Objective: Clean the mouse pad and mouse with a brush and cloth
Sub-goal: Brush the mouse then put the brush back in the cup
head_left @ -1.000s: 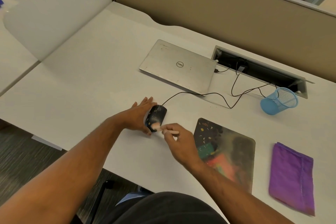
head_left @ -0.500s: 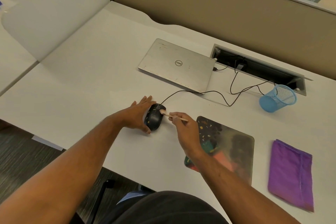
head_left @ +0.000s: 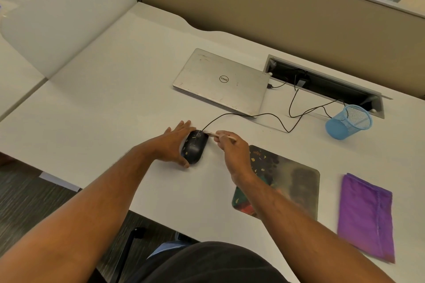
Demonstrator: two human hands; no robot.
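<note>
1. Mouse (head_left: 194, 148) sits on the desk, left of the mouse pad (head_left: 294, 181). Left hand (head_left: 172, 145) lies against its left side, fingers straight, likely bracing it against the strokes.
2. Right hand (head_left: 232, 151), wrist raised, pinches the brush (head_left: 220, 135); bristles at the mouse's front end.
3. Cloth (head_left: 365, 216) lies apart, untouched.

Black mouse (head_left: 194, 148). Tan brush (head_left: 227, 136). Dark mouse pad (head_left: 296, 181), multicoloured confetti specks, red-green patch at 7 o'clock. Purple cloth (head_left: 365, 216). Blue mesh cup (head_left: 348, 122). Silver laptop (head_left: 220, 80). White bench (head_left: 115, 110).
</note>
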